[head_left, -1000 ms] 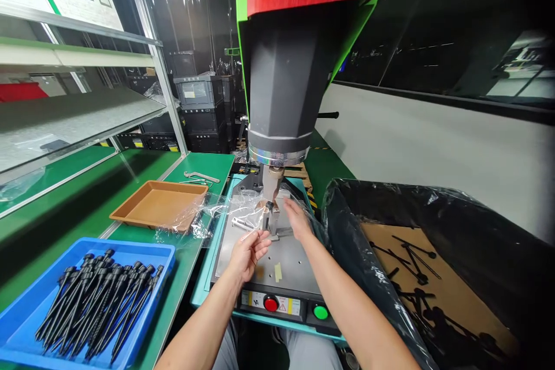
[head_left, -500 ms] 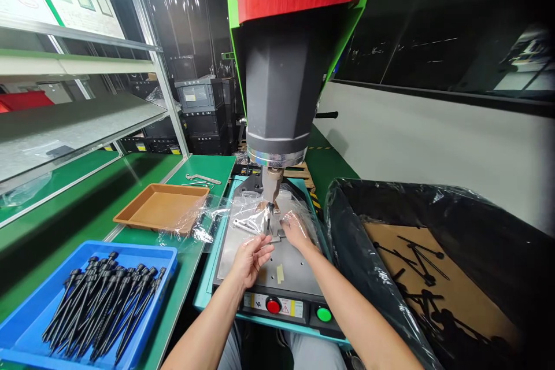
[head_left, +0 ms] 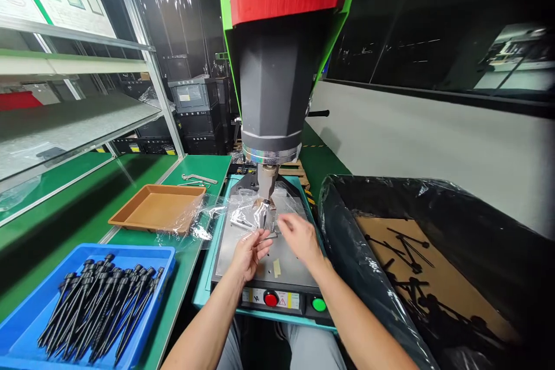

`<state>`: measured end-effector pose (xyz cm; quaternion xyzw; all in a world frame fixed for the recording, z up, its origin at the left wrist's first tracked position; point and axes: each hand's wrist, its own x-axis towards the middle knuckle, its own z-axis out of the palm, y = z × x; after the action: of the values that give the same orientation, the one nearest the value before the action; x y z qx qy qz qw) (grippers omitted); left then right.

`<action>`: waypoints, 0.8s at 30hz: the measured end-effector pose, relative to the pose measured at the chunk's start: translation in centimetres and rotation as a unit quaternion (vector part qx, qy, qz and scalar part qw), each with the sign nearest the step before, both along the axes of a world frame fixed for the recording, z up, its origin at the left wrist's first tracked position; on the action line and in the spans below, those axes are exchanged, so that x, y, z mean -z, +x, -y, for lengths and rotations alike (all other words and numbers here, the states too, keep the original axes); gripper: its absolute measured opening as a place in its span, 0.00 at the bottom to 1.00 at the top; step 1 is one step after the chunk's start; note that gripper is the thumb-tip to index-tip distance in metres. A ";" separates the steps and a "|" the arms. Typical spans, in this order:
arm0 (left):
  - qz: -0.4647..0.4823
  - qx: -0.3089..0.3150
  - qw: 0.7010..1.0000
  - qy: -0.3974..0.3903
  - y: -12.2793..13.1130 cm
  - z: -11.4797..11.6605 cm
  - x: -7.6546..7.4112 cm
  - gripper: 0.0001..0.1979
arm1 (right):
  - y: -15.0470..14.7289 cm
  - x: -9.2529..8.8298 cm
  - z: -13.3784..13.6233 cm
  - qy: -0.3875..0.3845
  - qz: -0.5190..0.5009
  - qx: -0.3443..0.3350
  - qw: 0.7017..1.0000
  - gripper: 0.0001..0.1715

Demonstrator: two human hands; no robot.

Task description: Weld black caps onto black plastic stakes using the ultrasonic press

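A black spike (head_left: 263, 217) with a thicker head stands below the metal tip (head_left: 266, 181) of the press. At its lower end, the thumb and forefinger of my left hand (head_left: 248, 257) are pinched together, the other fingers loosely curled. Just to the right, above the metal plate (head_left: 288, 251), my right hand (head_left: 300, 238) is closed with its fingers bent inward; whatever they may hold is hidden. Clear plastic film (head_left: 248, 211) lies around the fixture and partly blurs it. Several similar black spikes (head_left: 97, 306) lie heaped in the blue tray (head_left: 167, 257).
A brown tray (head_left: 151, 205) and wrenches (head_left: 199, 178) lie on the green bench at left. Red (head_left: 271, 299) and green (head_left: 319, 304) buttons sit on the machine's front. At right, a black-lined bin (head_left: 342, 237) holds cardboard (head_left: 377, 228) and several black spikes (head_left: 407, 248).
My right hand has drawn back from beside the fixture toward me and its fingers have curled. My left hand stays at the spike. The whole view has shifted slightly.
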<state>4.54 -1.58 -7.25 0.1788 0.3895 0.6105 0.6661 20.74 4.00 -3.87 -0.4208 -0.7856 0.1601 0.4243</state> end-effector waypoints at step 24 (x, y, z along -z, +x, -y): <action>0.030 -0.012 0.999 -0.029 -0.3 -0.8 1.9 0.13 | -2.1 0.0 -9.0 -0.038 0.113 -0.137 0.983 0.27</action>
<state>4.22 -0.73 -9.18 0.1357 0.3890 0.6122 0.6749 18.66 13.04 -3.85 -0.3403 -0.8720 0.1979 0.2910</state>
